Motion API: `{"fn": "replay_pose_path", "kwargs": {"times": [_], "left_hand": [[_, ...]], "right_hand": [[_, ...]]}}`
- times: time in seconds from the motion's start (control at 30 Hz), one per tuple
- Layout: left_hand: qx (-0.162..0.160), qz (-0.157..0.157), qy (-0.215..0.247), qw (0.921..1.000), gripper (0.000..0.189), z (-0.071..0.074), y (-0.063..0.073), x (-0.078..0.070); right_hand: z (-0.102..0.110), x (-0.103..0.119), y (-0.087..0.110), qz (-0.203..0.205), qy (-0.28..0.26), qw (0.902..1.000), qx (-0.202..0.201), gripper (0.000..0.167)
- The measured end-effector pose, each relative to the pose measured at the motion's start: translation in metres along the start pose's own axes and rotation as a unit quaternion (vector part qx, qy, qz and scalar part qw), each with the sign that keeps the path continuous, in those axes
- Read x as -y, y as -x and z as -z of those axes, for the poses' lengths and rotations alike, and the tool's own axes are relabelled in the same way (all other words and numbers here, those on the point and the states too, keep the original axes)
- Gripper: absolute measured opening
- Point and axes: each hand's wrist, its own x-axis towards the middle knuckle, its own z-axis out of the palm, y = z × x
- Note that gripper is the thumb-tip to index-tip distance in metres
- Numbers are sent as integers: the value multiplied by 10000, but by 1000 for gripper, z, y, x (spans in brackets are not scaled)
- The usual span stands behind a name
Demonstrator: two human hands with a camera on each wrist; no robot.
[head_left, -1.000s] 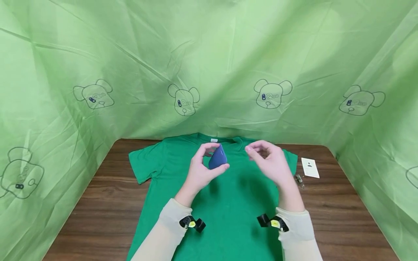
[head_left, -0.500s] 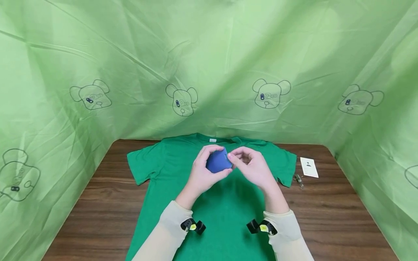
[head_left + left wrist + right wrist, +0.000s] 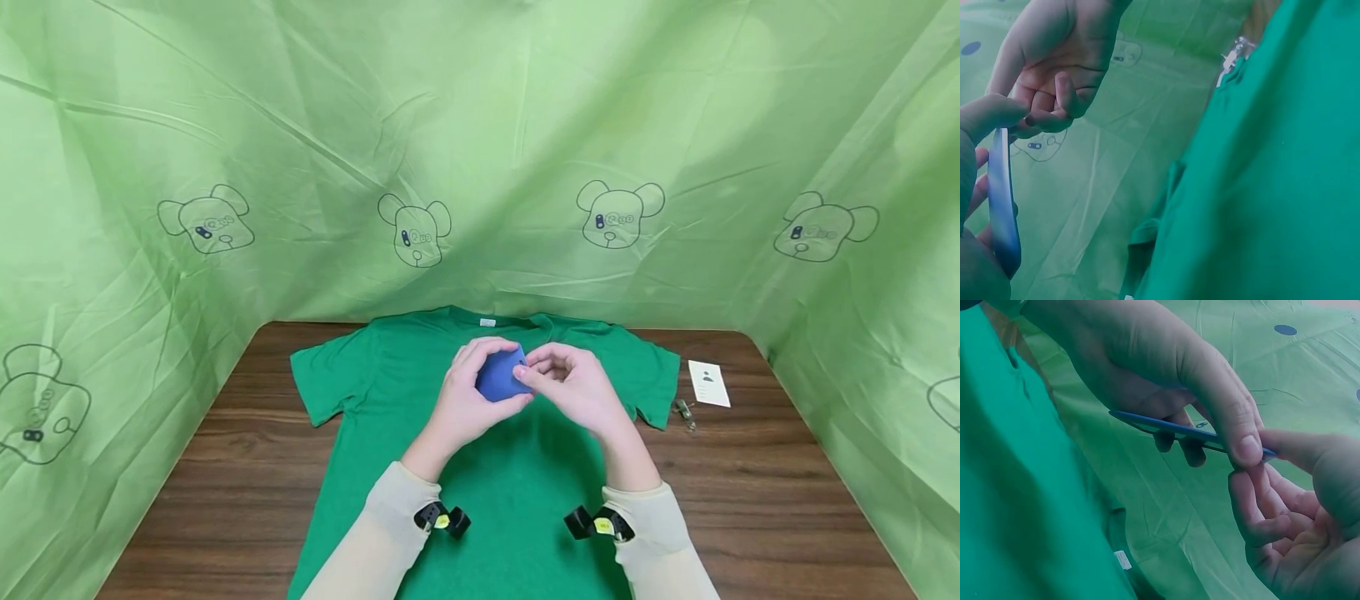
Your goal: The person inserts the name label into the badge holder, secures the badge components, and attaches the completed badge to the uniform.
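A flat blue badge holder with a small slot near one edge is held up above the green T-shirt. My left hand grips it across its width, fingers on the upper edge and thumb on the lower. At its slotted edge, my right hand pinches the holder between thumb and index finger. The right wrist view has the holder nearly edge-on, with both thumbs close together at one end. Edge-on too is the holder in the left wrist view, where the right hand's other fingers curl loosely.
The T-shirt lies spread on a dark wooden table, collar toward the back. Right of its sleeve lie a white ID card and a small clip. Green fabric walls stand around the table.
My right hand has come left from apart to the holder's slotted edge and now pinches it. The left hand has turned the holder's flat face more toward the head camera.
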Motion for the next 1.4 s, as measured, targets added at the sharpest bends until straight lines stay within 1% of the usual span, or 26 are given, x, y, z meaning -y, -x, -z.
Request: {"fn": "replay_pose_path", "kwargs": {"times": [0.2,0.3,0.37,0.43,0.5,0.63,0.77,0.93,1.17,1.27,1.4], "left_hand": [[67,-12,-151,9999,65,2,-1,0],[29,97,-157,9998,62,6,-2,0],[-38,191,-79,9998,59,8,-2,1],[-107,276,80,9995,56,11,-3,3],[-188,297,285,9990,53,13,-3,5],[-275,262,726,9966,49,18,-4,5],[-284,233,1088,9934,47,23,-5,6],[-286,398,1404,9889,46,28,-7,7],[-276,637,1870,9799,41,31,-9,7],[-212,722,1988,9771,38,32,-9,7],[-164,830,2038,9754,35,32,-9,8]], "right_hand": [[0,1,0,-57,115,9999,-114,23],[2,3,0,-40,182,9995,-250,23],[4,4,0,-66,201,9992,-342,23],[6,4,0,-90,188,9989,-412,23],[8,3,0,-94,156,9987,-468,23],[11,3,0,-10,64,9985,-540,21],[13,0,-1,-19,9,9982,-596,19],[16,-2,-1,-87,-175,9976,-670,20],[18,-1,-2,-199,-358,9967,-707,20],[18,-1,-2,-203,-386,9967,-686,21],[18,-2,-3,-216,-409,9967,-662,22]]}}
